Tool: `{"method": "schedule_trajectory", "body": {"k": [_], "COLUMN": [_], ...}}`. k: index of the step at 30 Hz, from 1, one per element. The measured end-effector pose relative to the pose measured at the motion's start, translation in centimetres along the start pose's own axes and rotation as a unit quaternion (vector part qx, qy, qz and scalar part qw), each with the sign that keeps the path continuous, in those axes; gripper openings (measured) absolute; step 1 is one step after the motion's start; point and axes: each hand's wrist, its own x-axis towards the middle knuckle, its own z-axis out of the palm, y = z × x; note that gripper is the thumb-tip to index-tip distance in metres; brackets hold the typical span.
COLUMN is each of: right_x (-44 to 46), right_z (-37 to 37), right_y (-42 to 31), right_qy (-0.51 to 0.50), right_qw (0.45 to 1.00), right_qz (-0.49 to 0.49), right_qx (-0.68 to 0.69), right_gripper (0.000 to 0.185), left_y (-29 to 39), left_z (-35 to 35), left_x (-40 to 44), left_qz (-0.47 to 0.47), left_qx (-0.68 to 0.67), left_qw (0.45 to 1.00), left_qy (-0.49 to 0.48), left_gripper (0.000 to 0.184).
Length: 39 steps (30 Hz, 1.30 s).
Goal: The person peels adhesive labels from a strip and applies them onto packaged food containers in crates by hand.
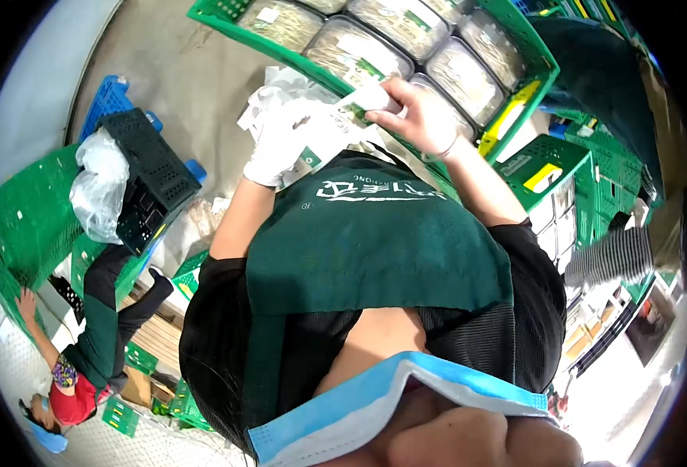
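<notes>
My left hand (269,148), in a white glove, holds a bunch of white label sheets with small green prints (312,152) in front of my green apron (382,241). My right hand (424,117) is bare and pinches a white label (371,99) between thumb and fingers. It is just over the near edge of a green crate (297,61). Inside that crate stand several clear plastic boxes (357,48) of pale, thin-stemmed food, some with white and green labels on their lids.
A black crate (145,171) with a clear plastic bag (100,183) stands at left by green crates (32,198). A person in red (75,397) is at lower left. Another person's striped sleeve (612,257) shows at right near stacked green crates (550,167).
</notes>
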Motion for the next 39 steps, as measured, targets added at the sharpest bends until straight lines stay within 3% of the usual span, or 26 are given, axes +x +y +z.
{"method": "schedule_trajectory", "body": {"k": [2,3,4,6,7,8,10,11,12,14,16,20,22,24,25,26,27,28,30,32,33,34,36,37,38,39], "right_x": [-1.8,-2.7,-3.5,-4.8,-5.3,-5.8,-6.2,-7.0,-7.4,-7.9,-8.0,-6.4,-5.7,-7.1,-7.9,-8.8,-9.1,-9.7,-10.1,-10.4,-10.5,-10.6,-10.9,-10.8,-10.5,-9.9], "right_z": [1.0,1.5,1.9,0.9,-0.1,-1.4,-5.5,-6.9,-8.0,-6.8,-3.4,2.2,-0.6,-3.1,-4.2,-4.8,-4.0,-4.2,-2.7,-2.8,-2.8,-2.7,-2.8,-3.8,-4.6,-5.9], "right_y": [0.3,0.5,0.7,0.5,1.1,1.9,4.7,6.6,8.3,12.1,13.6,16.0,12.2,9.9,8.9,8.1,6.7,4.8,5.1,3.9,3.0,3.0,3.4,3.9,4.8,6.8], "right_qy": [0.053,0.078,0.103,0.122,0.154,0.184,0.244,0.236,0.226,0.189,0.064,0.025,-0.040,0.091,0.086,0.077,0.083,0.097,0.123,0.100,0.124,0.124,0.229,0.240,0.243,0.236], "right_qw": [0.998,0.996,0.994,0.992,0.988,0.982,0.955,0.955,0.952,0.936,0.932,0.908,0.877,0.942,0.978,0.963,0.965,0.993,0.992,0.992,0.989,0.988,0.971,0.962,0.953,0.937], "right_qz": [-0.038,-0.031,-0.024,0.014,0.018,0.022,0.164,0.167,0.169,0.209,0.284,0.262,0.319,0.295,0.183,0.064,0.016,0.043,0.012,0.024,0.028,0.028,0.045,0.011,0.026,0.084], "right_qx": [0.011,0.005,0.002,0.017,-0.013,-0.043,-0.027,-0.073,-0.119,-0.210,-0.213,-0.325,-0.356,-0.134,0.059,0.249,0.248,0.057,-0.019,0.066,0.081,0.082,-0.060,-0.128,-0.180,-0.243], "right_gripper": [0.023,0.025,0.026,0.022,0.021,0.020,0.021,0.022,0.023,0.023,0.026,0.031,0.058,0.059,0.059,0.060,0.050,0.034,0.021,0.019,0.018,0.018,0.014,0.011,0.010,0.011], "left_y": [-1.2,1.9,1.5,0.6,1.4,1.3,0.5,-1.5,-2.4,-3.2,-1.0,0.6,-0.2,-1.4,-2.2,-2.6,-2.5,-2.2,-0.6,2.4,3.0,1.8,0.7,1.4,0.5,-0.7], "left_z": [0.0,3.0,4.2,5.9,6.6,6.5,5.8,6.1,5.2,1.9,1.1,2.1,2.7,3.7,4.4,4.9,5.1,5.4,6.8,10.0,11.1,12.7,13.9,14.6,14.3,13.8], "left_x": [0.7,0.3,0.6,1.0,0.6,0.6,1.1,0.8,0.4,-0.2,-0.6,-0.8,-0.6,-0.2,0.0,0.1,0.3,0.8,1.4,1.2,1.0,1.4,1.1,0.8,1.0,1.0], "left_qz": [-0.010,-0.032,-0.034,0.159,-0.021,-0.021,0.073,0.080,0.078,-0.084,-0.099,-0.137,-0.136,-0.136,-0.105,-0.076,-0.075,-0.047,-0.017,0.237,0.174,0.198,0.113,-0.074,-0.091,0.012], "left_qx": [0.055,-0.008,-0.008,0.200,0.183,0.183,0.256,0.054,0.054,-0.025,0.021,0.072,0.072,0.072,0.058,0.045,0.046,0.147,0.248,0.328,0.312,0.216,0.206,0.130,0.202,0.206], "left_qw": [0.991,0.998,0.997,0.959,0.973,0.972,0.936,0.972,0.971,0.971,0.975,0.974,0.973,0.973,0.978,0.980,0.980,0.965,0.938,0.905,0.909,0.934,0.960,0.983,0.968,0.971], "left_qy": [-0.124,-0.062,-0.072,-0.123,-0.142,-0.148,-0.229,-0.215,-0.217,-0.222,-0.199,-0.169,-0.170,-0.171,-0.173,-0.177,-0.180,-0.211,-0.241,-0.131,-0.212,-0.206,-0.151,-0.107,-0.119,-0.120], "left_gripper": [0.020,0.015,0.015,0.016,0.021,0.021,0.027,0.018,0.018,0.018,0.018,0.015,0.016,0.017,0.017,0.018,0.018,0.021,0.025,0.031,0.034,0.028,0.020,0.017,0.018,0.019]}}
